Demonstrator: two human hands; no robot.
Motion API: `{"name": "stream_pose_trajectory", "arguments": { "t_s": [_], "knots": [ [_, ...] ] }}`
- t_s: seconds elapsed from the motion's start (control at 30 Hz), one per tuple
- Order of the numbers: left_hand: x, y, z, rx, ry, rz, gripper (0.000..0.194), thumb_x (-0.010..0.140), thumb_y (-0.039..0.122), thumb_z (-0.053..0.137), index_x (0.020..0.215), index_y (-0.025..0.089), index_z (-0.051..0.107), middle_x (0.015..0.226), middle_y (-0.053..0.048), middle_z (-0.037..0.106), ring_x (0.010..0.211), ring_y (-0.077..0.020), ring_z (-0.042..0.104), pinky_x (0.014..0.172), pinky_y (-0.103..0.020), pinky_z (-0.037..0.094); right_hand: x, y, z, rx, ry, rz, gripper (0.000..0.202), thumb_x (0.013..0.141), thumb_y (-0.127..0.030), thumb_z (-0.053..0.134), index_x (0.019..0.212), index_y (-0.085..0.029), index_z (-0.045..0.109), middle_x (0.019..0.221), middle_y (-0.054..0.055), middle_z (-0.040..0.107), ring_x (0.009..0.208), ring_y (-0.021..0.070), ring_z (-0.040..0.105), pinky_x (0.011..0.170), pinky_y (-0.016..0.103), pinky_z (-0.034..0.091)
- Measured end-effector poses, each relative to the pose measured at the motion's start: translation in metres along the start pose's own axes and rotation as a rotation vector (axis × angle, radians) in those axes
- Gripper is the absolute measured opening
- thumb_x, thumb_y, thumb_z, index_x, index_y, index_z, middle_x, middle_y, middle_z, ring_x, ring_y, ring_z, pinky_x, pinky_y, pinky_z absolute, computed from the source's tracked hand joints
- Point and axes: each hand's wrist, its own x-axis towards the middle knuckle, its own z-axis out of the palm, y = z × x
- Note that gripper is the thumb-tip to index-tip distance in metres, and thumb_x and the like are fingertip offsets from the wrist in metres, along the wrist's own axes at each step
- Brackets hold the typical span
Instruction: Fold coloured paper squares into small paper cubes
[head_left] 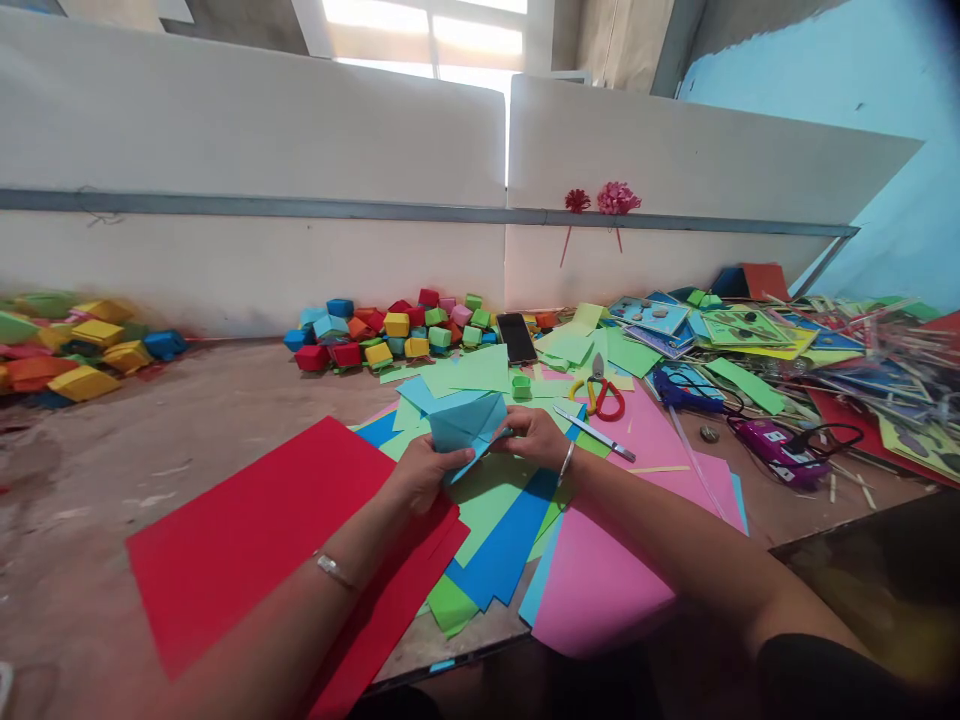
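A partly folded sheet of light blue paper (pixel 466 420) is held above the pile of coloured paper in front of me. My left hand (pixel 424 470) grips its lower left side, thumb lying across the near face. At its right edge my right hand (pixel 531 436) pinches the paper, some of its fingers hidden behind the fold. Beneath are green sheets (pixel 487 500) and blue strips (pixel 502 545). Red sheets (pixel 277 530) lie under my left forearm, and pink sheets (pixel 600 590) under the right. Just beyond the right hand rest a craft knife (pixel 596 433) and red-and-yellow-handled scissors (pixel 598 395).
Small folded paper boxes (pixel 375 335) are heaped by the white board, with larger folded pieces (pixel 90 345) at far left. A phone (pixel 517 338) lies behind the paper. On the right are a blue glue gun (pixel 686 388), a purple corded device (pixel 780 450) and stacked cards (pixel 750 328).
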Motion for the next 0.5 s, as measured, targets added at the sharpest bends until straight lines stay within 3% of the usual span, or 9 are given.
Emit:
{"name": "stream_pose_trajectory", "arguments": {
  "t_s": [0.1, 0.33, 0.43, 0.5],
  "knots": [
    [0.001, 0.002, 0.001, -0.053, 0.014, -0.062, 0.024, 0.054, -0.003, 0.084, 0.072, 0.01, 0.074, 0.071, -0.005, 0.077, 0.064, -0.0155, 0.071, 0.066, -0.022, 0.059, -0.001, -0.001, 0.006, 0.043, 0.085, 0.098, 0.024, 0.068, -0.039, 0.078, 0.066, -0.016, 0.069, 0.073, 0.001, 0.061, 0.068, 0.0141, 0.057, 0.063, 0.027, 0.046],
    [0.002, 0.005, -0.002, -0.034, -0.064, -0.099, 0.02, 0.062, -0.001, 0.083, 0.078, 0.008, 0.075, 0.077, -0.009, 0.077, 0.069, -0.018, 0.073, 0.068, -0.023, 0.06, -0.004, -0.013, 0.008, 0.049, 0.125, 0.16, 0.027, 0.068, -0.04, 0.076, 0.064, -0.016, 0.063, 0.066, -0.001, 0.058, 0.064, 0.0119, 0.052, 0.058, 0.025, 0.04],
    [0.0, 0.008, -0.004, -0.061, -0.149, -0.077, 0.019, 0.071, 0.018, 0.084, 0.086, 0.01, 0.075, 0.09, -0.012, 0.078, 0.08, -0.0217, 0.075, 0.073, -0.027, 0.062, -0.003, -0.019, 0.007, 0.071, 0.195, 0.215, 0.029, 0.072, -0.042, 0.072, 0.064, -0.017, 0.059, 0.063, -0.001, 0.06, 0.062, 0.0126, 0.054, 0.058, 0.025, 0.042],
    [-0.002, 0.01, -0.003, -0.107, -0.2, -0.031, 0.031, 0.077, 0.036, 0.08, 0.096, 0.013, 0.075, 0.103, -0.013, 0.077, 0.09, -0.025, 0.075, 0.078, -0.033, 0.063, -0.003, -0.021, 0.007, 0.116, 0.247, 0.242, 0.028, 0.074, -0.042, 0.069, 0.065, -0.018, 0.058, 0.062, 0.0, 0.062, 0.061, 0.0133, 0.058, 0.059, 0.026, 0.044]
  ]
}}
